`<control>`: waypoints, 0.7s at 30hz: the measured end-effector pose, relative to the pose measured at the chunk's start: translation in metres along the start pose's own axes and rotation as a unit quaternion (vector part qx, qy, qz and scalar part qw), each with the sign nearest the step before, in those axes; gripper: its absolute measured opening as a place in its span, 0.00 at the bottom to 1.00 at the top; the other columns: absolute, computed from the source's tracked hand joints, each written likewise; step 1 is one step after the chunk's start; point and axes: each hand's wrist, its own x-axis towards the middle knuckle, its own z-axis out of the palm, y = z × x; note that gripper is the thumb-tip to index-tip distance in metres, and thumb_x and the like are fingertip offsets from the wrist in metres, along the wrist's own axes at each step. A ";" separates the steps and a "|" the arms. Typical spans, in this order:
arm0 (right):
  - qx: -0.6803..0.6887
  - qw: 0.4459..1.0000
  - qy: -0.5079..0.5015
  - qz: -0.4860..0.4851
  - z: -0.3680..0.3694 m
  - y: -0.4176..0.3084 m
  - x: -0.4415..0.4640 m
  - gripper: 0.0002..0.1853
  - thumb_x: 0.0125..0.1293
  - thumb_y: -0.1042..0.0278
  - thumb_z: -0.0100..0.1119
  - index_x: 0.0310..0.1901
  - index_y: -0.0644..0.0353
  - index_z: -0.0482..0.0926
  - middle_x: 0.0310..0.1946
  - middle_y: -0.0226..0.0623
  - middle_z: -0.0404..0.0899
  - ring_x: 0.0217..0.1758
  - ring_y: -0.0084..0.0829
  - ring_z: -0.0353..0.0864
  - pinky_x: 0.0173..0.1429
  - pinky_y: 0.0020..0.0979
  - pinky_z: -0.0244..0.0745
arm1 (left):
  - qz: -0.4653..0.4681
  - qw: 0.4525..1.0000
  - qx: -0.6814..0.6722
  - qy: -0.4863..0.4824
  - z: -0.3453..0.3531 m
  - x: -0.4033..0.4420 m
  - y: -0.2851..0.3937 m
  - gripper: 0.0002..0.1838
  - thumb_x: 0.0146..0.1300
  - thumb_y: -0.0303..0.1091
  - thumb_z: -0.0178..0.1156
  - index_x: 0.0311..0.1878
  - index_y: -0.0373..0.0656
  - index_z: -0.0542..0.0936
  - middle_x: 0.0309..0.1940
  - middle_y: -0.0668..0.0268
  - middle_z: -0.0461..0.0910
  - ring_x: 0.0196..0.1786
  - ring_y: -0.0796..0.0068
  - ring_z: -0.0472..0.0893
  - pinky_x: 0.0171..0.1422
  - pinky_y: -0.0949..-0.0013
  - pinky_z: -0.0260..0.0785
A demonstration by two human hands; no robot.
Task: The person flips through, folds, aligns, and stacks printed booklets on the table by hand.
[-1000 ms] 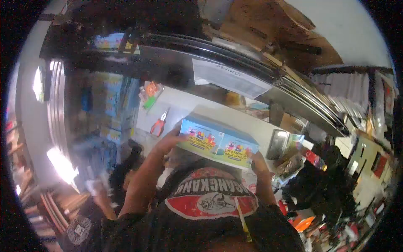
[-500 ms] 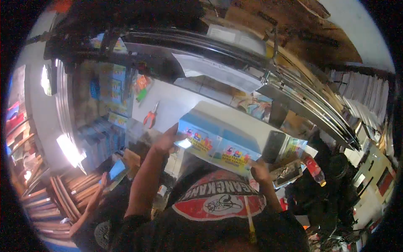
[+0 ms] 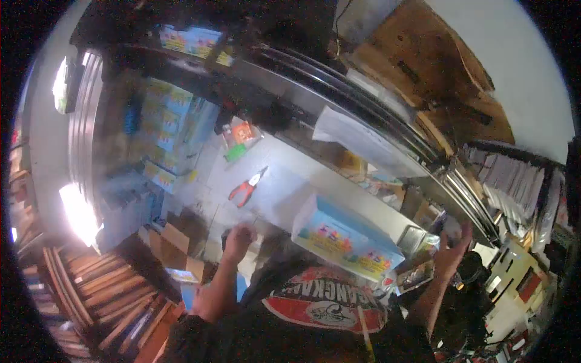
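A stack of light-blue printed booklet covers (image 3: 345, 245) with colourful cartoon lettering rests on the white table's near edge, in front of my chest. My left hand (image 3: 241, 238) hangs left of the stack, apart from it. Its blurred fingers look bent, but whether they are closed cannot be told. Off the stack's right end is my right hand (image 3: 452, 242), raised with fingers spread, beside small items; contact with them is unclear. Red-handled pliers (image 3: 246, 187) lie on the table beyond my left hand.
An orange-and-green packet (image 3: 241, 139) lies at the table's far left. A long metal rail (image 3: 357, 100) crosses behind the table. More blue printed stacks (image 3: 166, 118) stand left, above an open carton (image 3: 175, 245) and wooden-edged frames (image 3: 115, 296). Piled paper (image 3: 508, 181) fills the right.
Both hands have let go of the printed covers, which now sit on the table. My left hand dropped back left; my right hand moved out to the right. The view has shifted.
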 end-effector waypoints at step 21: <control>-0.302 0.836 -0.137 -0.437 0.109 -0.077 0.137 0.23 0.60 0.66 0.65 0.54 0.68 0.77 0.51 0.52 0.79 0.57 0.52 0.76 0.67 0.55 0.64 | -0.284 0.927 0.179 0.168 -0.011 -0.037 -0.298 0.18 0.55 0.42 0.60 0.45 0.42 0.81 0.43 0.56 0.81 0.46 0.63 0.82 0.49 0.59 0.74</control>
